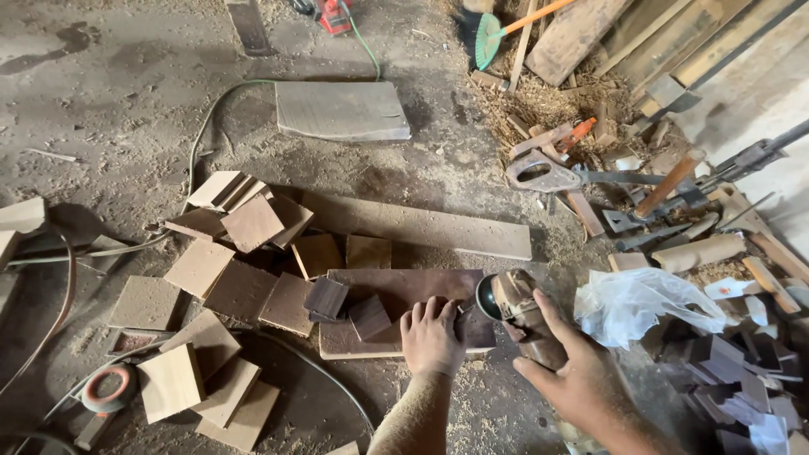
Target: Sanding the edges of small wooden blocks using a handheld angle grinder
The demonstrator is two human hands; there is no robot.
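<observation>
My left hand point(431, 337) presses flat, fingers curled, on a dark wooden board point(404, 291) lying on the dusty floor. My right hand point(566, 371) grips a dust-covered angle grinder point(514, 312), its disc end point(487, 297) right beside the left hand at the board's right edge. Two small dark wood blocks point(345, 305) rest on the board's left part.
Several square wood tiles point(240, 253) are strewn to the left. A long plank point(421, 226) lies behind the board. A clear plastic bag point(645, 303), hand saws and tools point(590, 177) and dark offcuts point(733, 371) sit right. A green cable point(202, 135) crosses the floor.
</observation>
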